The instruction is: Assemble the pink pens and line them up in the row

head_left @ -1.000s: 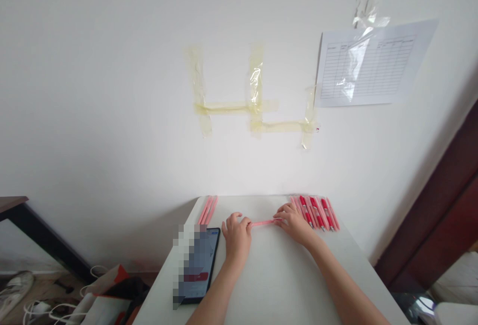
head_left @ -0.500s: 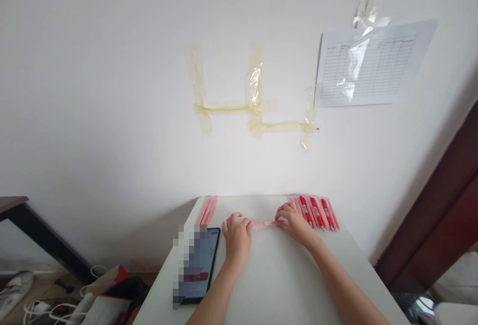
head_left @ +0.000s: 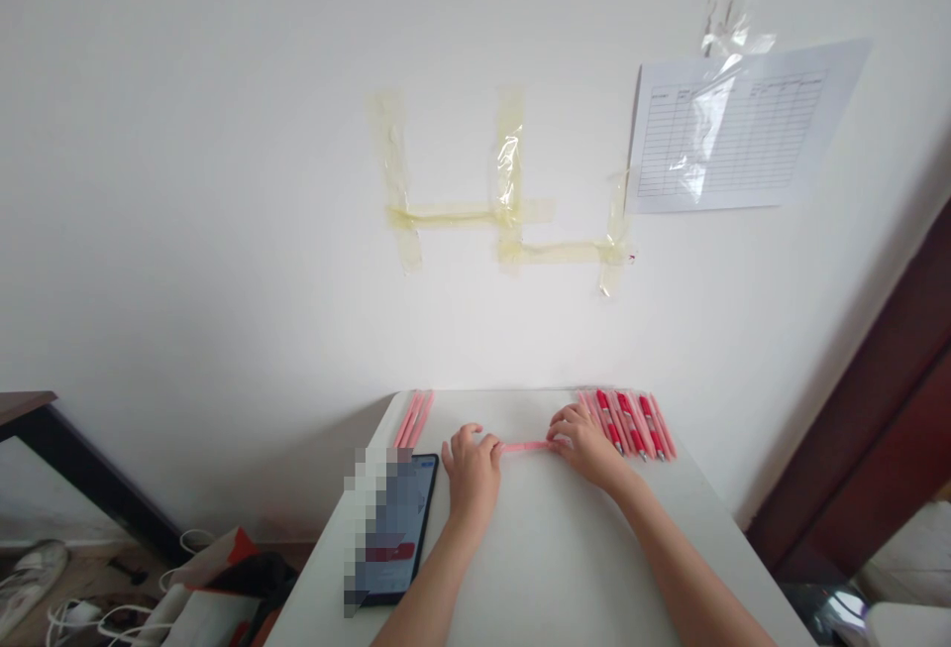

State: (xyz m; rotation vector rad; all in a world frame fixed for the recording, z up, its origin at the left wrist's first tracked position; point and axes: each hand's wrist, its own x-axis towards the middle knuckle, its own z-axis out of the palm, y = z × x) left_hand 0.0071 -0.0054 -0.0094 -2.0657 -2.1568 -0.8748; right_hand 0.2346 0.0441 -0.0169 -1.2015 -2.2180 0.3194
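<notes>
A slim pink pen [head_left: 524,447] lies level, left to right, between my two hands just above or on the white table; I cannot tell which. My left hand [head_left: 474,479] pinches its left end between thumb and finger, the other fingers curled. At the other end, the fingertips of my right hand [head_left: 583,444] are closed on it and hide its tip. Close to the right hand is a row of pink and red pens [head_left: 630,426], side by side. A few pink pens [head_left: 414,419] lie at the table's back left corner.
A phone [head_left: 405,518], partly pixelated, lies left of my left forearm on the white table [head_left: 565,568]. The table's back edge meets a wall with yellowed tape [head_left: 453,216] and a taped printed sheet [head_left: 732,132]. Bags and white cables [head_left: 111,617] are on the floor at left.
The pen seems to have turned about its length: a pale mark along its middle no longer shows. Both hands keep nearly the same place and grip.
</notes>
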